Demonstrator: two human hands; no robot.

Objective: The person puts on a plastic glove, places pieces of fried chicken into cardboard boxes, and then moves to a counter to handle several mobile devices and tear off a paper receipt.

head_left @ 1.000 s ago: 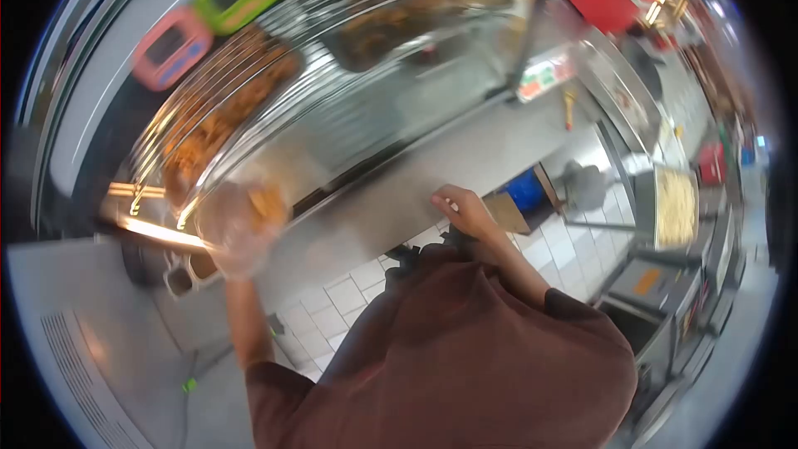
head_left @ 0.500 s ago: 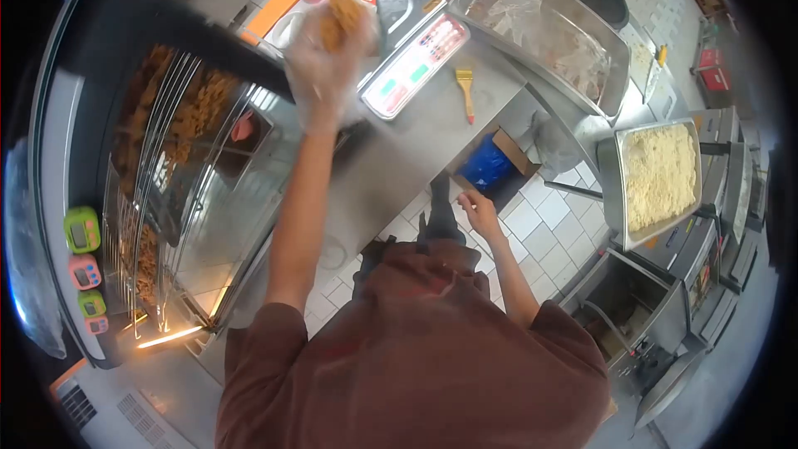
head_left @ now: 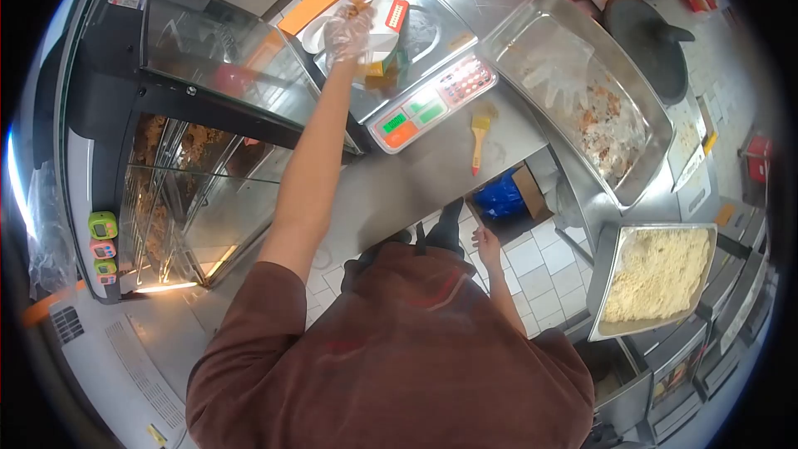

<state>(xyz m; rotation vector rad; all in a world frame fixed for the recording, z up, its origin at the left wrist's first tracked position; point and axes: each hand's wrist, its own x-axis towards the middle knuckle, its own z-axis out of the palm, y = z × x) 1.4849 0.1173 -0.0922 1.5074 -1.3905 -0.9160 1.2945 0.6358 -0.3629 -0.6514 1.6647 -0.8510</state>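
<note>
My left hand, in a clear plastic glove, reaches into a white paper box on the metal pan of a digital scale. Its fingers are closed around a piece of golden-brown fried food, which shows only in part past the fingertips. A red label marks the box's right side. My right hand hangs low beside my body, fingers loosely curled but apart, with nothing visible in it. A wood-handled brush lies on the steel counter near the scale.
Left stands a glass display cabinet with fried food on racks. A deep steel tray holding a plastic glove and crumbs is at right, above a pan of pale breading. A cardboard box with blue plastic sits below the counter.
My left hand has carried the fried food forward and down into the white box on the scale. The view has shifted with my head. My right hand stays low, fingers looser.
</note>
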